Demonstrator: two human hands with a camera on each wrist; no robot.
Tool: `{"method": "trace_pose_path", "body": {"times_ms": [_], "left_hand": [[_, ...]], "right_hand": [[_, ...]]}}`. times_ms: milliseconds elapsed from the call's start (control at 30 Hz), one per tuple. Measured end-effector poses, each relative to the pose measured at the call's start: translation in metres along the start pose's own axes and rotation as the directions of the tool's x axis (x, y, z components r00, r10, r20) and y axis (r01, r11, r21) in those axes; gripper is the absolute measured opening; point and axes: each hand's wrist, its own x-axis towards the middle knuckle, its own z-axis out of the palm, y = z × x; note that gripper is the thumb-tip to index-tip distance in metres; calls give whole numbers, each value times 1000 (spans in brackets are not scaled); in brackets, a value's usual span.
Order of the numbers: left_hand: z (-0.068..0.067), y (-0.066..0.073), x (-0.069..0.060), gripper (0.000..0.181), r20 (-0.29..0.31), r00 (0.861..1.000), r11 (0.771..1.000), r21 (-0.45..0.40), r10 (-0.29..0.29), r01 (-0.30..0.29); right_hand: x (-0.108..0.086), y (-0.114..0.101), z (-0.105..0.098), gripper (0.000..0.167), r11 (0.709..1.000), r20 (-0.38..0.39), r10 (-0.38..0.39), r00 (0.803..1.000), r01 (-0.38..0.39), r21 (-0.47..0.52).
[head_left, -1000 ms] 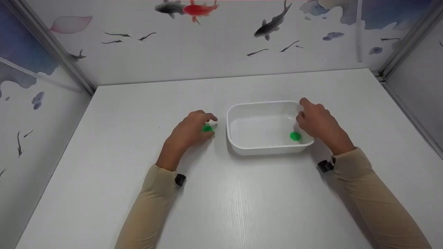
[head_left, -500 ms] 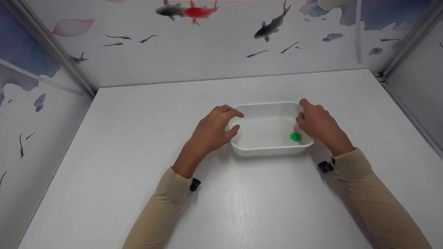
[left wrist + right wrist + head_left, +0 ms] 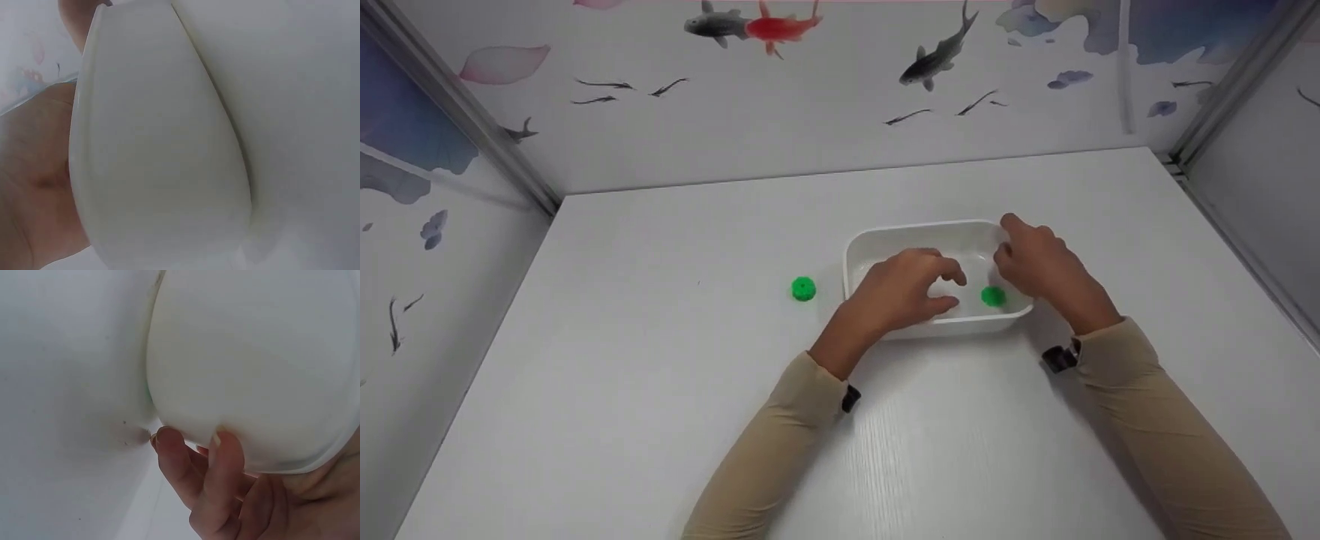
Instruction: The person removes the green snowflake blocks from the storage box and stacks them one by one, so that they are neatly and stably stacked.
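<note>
A white rectangular container (image 3: pixel 870 327) stands on the table. My right hand (image 3: pixel 1039 259) grips its right rim; in the right wrist view the fingers (image 3: pixel 225 455) press against its outer wall. Inside, near the front right corner, lies a small round green piece with a bumpy edge (image 3: pixel 993 296). Over the container's interior is my left hand (image 3: pixel 904 292), thumb and fingers apart with nothing between them, pointing at that green piece. Another green piece (image 3: pixel 803 289) lies on the table left of the container. In the left wrist view the container's wall (image 3: pixel 157 135) hides the left fingertips.
The white tabletop (image 3: pixel 682 337) reaches to a back panel (image 3: pixel 780 127) printed with fish. Side panels stand at left and right, joined to it by metal corner posts (image 3: pixel 532 161).
My left hand was around the green piece on the table; it has left that piece there and moved right, over the container. The right hand keeps its hold on the rim.
</note>
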Motion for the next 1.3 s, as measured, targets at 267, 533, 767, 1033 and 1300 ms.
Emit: {"method": "trace_pose_path", "body": {"times_ms": [267,533,767,1033,1300], "left_hand": [[19,17,35,26,91,994,992,-114,62,-52],[32,14,47,31,159,985,990,-137,66,-44],[36,11,50,33,179,978,991,-97,104,-88],[37,15,53,31,193,980,998,-50,54,-45],[38,15,54,28,173,985,1000,5,24,-26]], "right_hand": [[0,6,-3,35,998,4,-69,998,69,6],[1,10,-4,34,996,23,-89,996,89,19],[0,14,-13,34,993,74,-106,992,101,65],[-9,13,-32,46,987,153,-91,984,69,142],[-10,10,-33,49,989,169,-64,984,40,145]]}}
